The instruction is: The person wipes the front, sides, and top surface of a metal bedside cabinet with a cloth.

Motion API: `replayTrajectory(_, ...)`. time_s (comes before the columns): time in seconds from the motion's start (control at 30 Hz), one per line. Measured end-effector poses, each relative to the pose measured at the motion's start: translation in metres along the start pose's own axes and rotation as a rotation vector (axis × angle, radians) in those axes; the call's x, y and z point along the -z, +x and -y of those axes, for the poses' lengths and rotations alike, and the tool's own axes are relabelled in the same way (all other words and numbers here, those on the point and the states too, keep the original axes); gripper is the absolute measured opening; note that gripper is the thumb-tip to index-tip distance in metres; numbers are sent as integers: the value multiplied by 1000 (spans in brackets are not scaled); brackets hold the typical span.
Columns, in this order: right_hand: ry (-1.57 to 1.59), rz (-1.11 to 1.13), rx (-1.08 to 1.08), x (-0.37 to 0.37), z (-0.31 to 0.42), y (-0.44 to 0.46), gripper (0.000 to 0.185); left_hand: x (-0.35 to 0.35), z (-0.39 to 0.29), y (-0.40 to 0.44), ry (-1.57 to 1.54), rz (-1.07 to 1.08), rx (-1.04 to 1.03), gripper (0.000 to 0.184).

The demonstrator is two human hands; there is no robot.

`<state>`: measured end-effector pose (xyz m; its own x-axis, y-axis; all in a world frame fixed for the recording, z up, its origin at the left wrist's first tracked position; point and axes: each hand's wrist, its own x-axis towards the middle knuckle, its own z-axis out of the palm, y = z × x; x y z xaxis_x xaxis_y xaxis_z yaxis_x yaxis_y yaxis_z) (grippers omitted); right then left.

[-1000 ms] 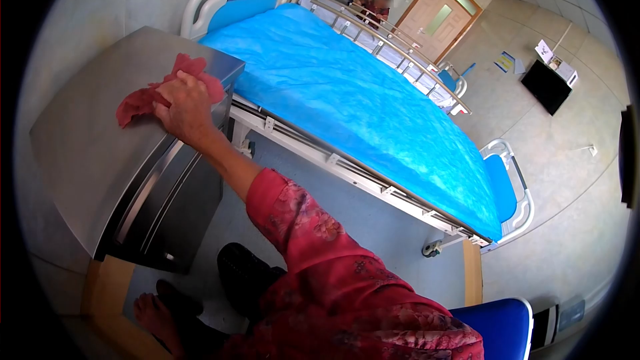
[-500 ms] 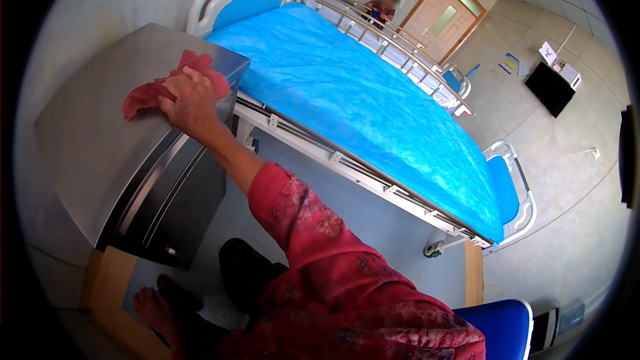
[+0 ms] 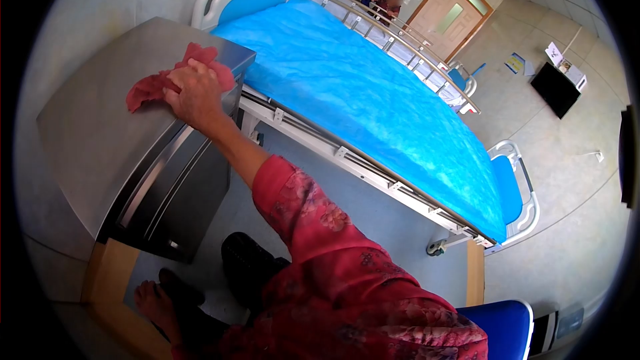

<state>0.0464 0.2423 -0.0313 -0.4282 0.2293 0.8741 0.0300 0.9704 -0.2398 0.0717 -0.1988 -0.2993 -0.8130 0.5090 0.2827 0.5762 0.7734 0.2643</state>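
My right hand [image 3: 197, 97] presses a crumpled red cloth [image 3: 148, 89] onto the grey metal top of a bedside cabinet [image 3: 93, 110]. Its fingers are bent over the cloth, and folds of it stick out on both sides of the hand. The red floral sleeve stretches from the lower right up to that wrist. Low at the left, my left hand [image 3: 155, 305] hangs beside my dark-clothed leg, apart from the cabinet. Its fingers look loosely apart, with nothing visible in them.
A bed [image 3: 360, 107] with a blue cover stands right of the cabinet, on wheels. Behind it, a person [image 3: 387, 7] is by a second, railed bed. A blue chair [image 3: 497, 323] is at lower right. Dark shoes [image 3: 250, 261] show on the floor.
The view has shifted slightly, so cabinet and bed sit a little higher and further right. My right hand stays on the cloth with hardly any movement. The person behind has changed arm position.
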Motion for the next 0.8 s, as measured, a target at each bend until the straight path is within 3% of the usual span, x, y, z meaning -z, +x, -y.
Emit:
replayTrajectory(0.27, -66, 23, -38, -2, 4, 1, 37, 1, 1, 1, -10, -12, -13, 18)
replayTrajectory(0.33, -320, -70, -93, -9, 9, -1, 43, 4, -1, 2, -9, -29, -11, 16)
replayTrajectory(0.43, -290, 121, -107, -10, 1, 2, 45, 11, -7, 3, -12, -50, -1, 14)
replayTrajectory(0.53, -138, 109, -28, -23, -9, -3, 38, 13, -2, 1, -11, -60, 27, 12)
replayTrajectory(0.8, 123, 165, 194, -14, 120, -35, 35, 18, -5, 3, -56, -131, 46, 9)
